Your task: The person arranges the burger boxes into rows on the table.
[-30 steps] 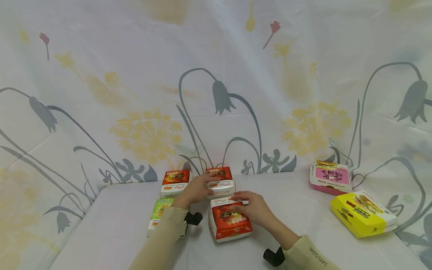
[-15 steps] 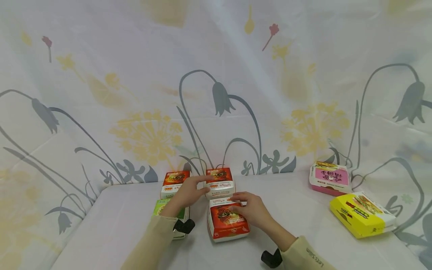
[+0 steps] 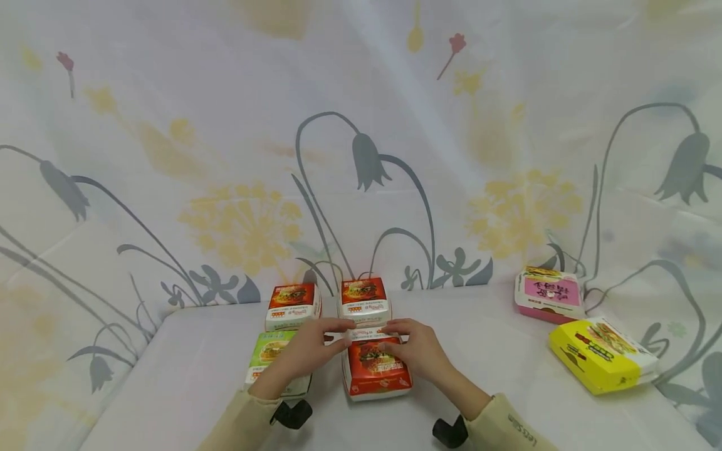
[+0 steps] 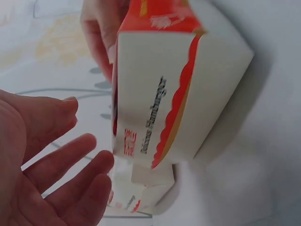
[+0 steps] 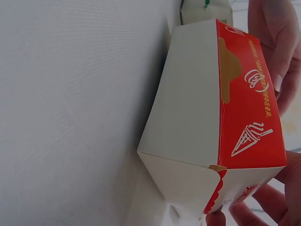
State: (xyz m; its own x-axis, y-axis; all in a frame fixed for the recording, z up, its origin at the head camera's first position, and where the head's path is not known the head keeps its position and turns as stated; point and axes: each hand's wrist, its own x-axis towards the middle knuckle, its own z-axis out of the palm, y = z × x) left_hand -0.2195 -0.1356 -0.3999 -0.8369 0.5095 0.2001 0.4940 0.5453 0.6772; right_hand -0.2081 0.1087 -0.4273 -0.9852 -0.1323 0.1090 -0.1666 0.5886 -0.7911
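A red-and-white hamburger box (image 3: 376,369) lies on the cloth in the head view, front centre. My right hand (image 3: 420,351) grips its right side, the thumb on the lid and the fingers curled past the far corner, as the right wrist view shows. My left hand (image 3: 313,351) hovers at its left far corner. In the left wrist view its fingers (image 4: 82,157) are spread and relaxed beside the box's white side wall (image 4: 150,99), holding nothing. Directly behind, close to the front box, stands a second red hamburger box (image 3: 363,302).
Left of these stand another red hamburger box (image 3: 290,305) and a green-and-white box (image 3: 265,351), partly hidden by my left arm. To the right are a pink box (image 3: 549,294) and a yellow box (image 3: 602,356). A flower-printed cloth (image 3: 361,207) hangs behind.
My left hand has come back from the rear red box toward the near one's left corner. The right hand stays at the front box, which has barely shifted.
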